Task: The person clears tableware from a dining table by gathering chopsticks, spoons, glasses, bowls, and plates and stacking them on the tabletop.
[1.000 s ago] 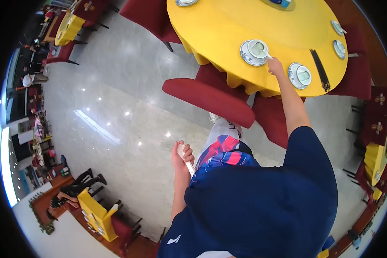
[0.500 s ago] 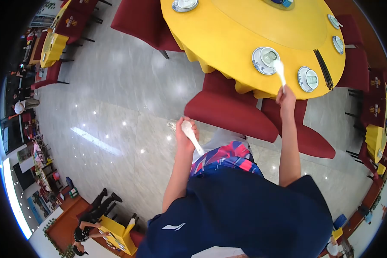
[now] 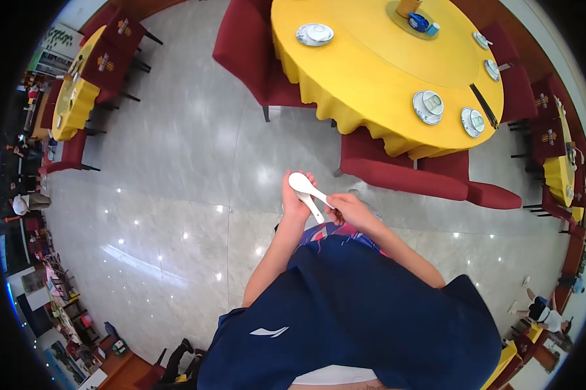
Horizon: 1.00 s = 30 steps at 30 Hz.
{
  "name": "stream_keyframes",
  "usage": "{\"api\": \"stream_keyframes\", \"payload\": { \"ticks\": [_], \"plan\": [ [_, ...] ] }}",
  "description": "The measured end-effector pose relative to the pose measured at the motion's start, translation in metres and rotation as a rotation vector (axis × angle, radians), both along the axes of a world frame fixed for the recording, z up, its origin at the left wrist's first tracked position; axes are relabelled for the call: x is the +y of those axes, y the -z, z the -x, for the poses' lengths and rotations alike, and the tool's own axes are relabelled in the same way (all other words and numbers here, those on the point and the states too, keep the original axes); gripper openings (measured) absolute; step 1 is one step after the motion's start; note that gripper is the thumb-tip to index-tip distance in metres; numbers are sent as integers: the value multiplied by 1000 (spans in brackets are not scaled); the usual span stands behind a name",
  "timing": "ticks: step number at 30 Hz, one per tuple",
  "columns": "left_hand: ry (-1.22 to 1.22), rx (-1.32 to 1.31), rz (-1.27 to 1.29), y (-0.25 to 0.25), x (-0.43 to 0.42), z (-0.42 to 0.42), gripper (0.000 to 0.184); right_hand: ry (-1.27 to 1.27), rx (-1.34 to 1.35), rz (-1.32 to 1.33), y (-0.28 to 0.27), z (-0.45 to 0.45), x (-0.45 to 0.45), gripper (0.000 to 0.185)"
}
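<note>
"White showed in the grip, so what was held?"

"The right hand [image 3: 348, 211] had its fingers closed on the handle of the upper spoon [image 3: 300, 182], whose scoop lay over the left hand [image 3: 293, 205]."

"And that left one?"

"It was curled about the lower spoon [image 3: 316, 210], whose handle pointed to the near side. I couldn't tell whether the spoons touched."

"What stood beyond them?"

"Farther off and to the right, a red chair [image 3: 403, 179] stood at the round table [image 3: 351, 84] with its yellow cloth. Near that table's right edge, two bowls [image 3: 425, 97] sat on patterned plates [image 3: 417, 107], with black chopsticks [image 3: 483, 106] just beside them, farther right."

"And past those?"

"A blue object [image 3: 418, 23] stood on the table's far part, and another yellow-clothed table [image 3: 67, 120] was well apart, at far left."
</note>
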State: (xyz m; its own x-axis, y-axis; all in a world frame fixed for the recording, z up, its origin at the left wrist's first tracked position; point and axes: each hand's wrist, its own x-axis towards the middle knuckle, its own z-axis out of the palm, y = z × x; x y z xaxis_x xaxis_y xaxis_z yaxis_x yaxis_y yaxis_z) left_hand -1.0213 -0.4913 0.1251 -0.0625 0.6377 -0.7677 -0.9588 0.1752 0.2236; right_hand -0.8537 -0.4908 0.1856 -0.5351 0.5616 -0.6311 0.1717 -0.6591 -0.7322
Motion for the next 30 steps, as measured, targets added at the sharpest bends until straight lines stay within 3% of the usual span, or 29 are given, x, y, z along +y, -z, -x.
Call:
{"api": "stream_keyframes", "payload": {
  "ticks": [2,4,6,10,12,18,22,26,30],
  "plan": [
    [-30,-33,-26,-10,-12,33,30,-100,11,-12,3,31,-4,36],
    [-58,-68,-62,-3,-19,62,26,-490,-161,-217,1,60,-5,41],
    [-25,-139,-283,17,-24,90,20,-569,-204,-279,-4,88,-5,46],
    [-97,-366,-392,26,-31,142,18,-790,-292,-452,-5,130,20,63],
    [-134,-400,-373,25,-35,165,18,-706,-399,-316,9,149,47,63],
    [-156,-301,-299,29,-9,217,21,-231,-475,-348,96,167,207,50],
    [-113,-306,-293,23,42,261,21,295,-285,-106,155,167,341,44],
    [-113,-236,-188,1,117,308,23,671,-223,30,168,172,457,47],
    [-35,-152,-175,-10,187,346,24,827,-223,20,175,164,524,51]
  ]
}}
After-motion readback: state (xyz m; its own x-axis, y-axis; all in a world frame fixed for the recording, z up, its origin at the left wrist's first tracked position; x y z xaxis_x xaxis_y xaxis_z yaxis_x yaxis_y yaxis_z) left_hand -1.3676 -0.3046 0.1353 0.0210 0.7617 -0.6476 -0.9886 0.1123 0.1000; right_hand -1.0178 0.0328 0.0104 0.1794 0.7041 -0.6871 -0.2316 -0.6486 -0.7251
